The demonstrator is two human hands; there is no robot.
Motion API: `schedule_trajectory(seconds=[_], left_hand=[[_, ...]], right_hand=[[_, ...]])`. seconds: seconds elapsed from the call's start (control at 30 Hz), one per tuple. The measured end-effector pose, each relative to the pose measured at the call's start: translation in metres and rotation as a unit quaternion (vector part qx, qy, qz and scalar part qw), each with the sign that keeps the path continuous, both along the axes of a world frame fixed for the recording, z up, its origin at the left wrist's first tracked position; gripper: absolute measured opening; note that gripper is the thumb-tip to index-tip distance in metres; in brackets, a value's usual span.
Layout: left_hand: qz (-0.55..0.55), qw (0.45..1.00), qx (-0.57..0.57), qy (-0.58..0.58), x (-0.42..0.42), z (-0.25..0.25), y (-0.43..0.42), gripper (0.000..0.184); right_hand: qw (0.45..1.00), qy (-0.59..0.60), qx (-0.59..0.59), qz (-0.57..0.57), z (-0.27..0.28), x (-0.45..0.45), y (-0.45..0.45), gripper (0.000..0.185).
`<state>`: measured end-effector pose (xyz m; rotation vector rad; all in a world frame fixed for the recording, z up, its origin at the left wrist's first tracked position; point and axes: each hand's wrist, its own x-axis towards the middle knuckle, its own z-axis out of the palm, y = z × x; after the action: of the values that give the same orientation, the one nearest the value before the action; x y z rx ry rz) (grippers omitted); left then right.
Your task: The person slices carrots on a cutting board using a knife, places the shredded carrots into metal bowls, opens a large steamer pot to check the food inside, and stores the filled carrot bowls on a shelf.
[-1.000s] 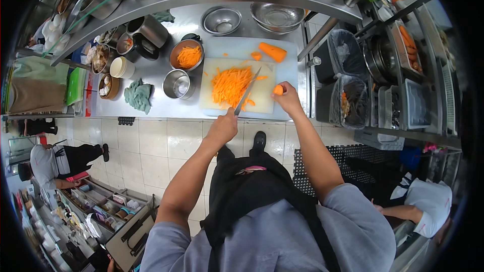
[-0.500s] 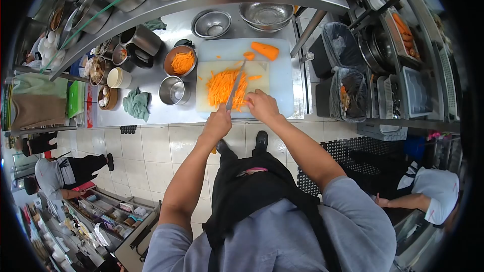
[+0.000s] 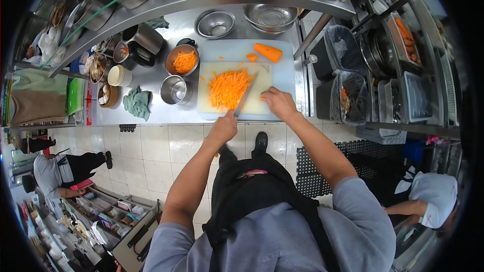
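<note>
- Head view: the left hand (image 3: 223, 128) is curled round the handle of a knife (image 3: 244, 99), its blade slanting ahead of that hand and a little to its right.
- Just beyond the left hand, I see a heap of carrot shreds (image 3: 227, 89), the blade lying along the side nearer the right hand.
- The right hand (image 3: 281, 103) sits over the right edge of a cream cutting board (image 3: 264, 81), apart from the blade, fingertips drawn in towards each other. A speck of orange shows at the tips; from here I can't tell whether they pinch it.
- Under that board is a bigger pale blue one (image 3: 284, 73), reaching out past the right hand.
- Ahead of the right hand, on the blue board, lies a thick carrot chunk (image 3: 268, 53), a smaller carrot piece (image 3: 252, 57) beside it.
- Ahead and to the left of the left hand stands a steel pot (image 3: 175, 89); beyond it, a bowl (image 3: 173, 65) holds more shreds.
- Farther left of that hand, a green cloth (image 3: 136, 103) lies crumpled.
</note>
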<state>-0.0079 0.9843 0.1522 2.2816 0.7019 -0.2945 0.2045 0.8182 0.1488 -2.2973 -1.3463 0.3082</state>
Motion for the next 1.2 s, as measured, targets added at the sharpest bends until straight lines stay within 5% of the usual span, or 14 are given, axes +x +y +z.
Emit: schedule_trajectory(seconds=[0.53,0.73,0.83,1.2], left_hand=[[-0.031,0.989,0.125,0.074,-0.009,0.047,-0.013,0.022],[-0.005,0.992,0.104,0.073,-0.010,0.014,-0.020,0.022],[-0.032,0.989,0.109,0.096,-0.007,0.054,-0.016,0.022],[-0.016,0.996,0.070,0.051,-0.010,0.011,-0.017,0.022]], right_hand=[[0.999,0.006,-0.019,0.041,0.003,-0.007,0.056,0.015],[0.999,-0.006,-0.032,0.034,0.002,-0.007,0.059,0.013],[0.998,-0.019,-0.038,0.040,0.002,-0.005,0.059,0.013],[1.000,-0.018,-0.008,0.015,-0.002,-0.010,0.055,0.014]])
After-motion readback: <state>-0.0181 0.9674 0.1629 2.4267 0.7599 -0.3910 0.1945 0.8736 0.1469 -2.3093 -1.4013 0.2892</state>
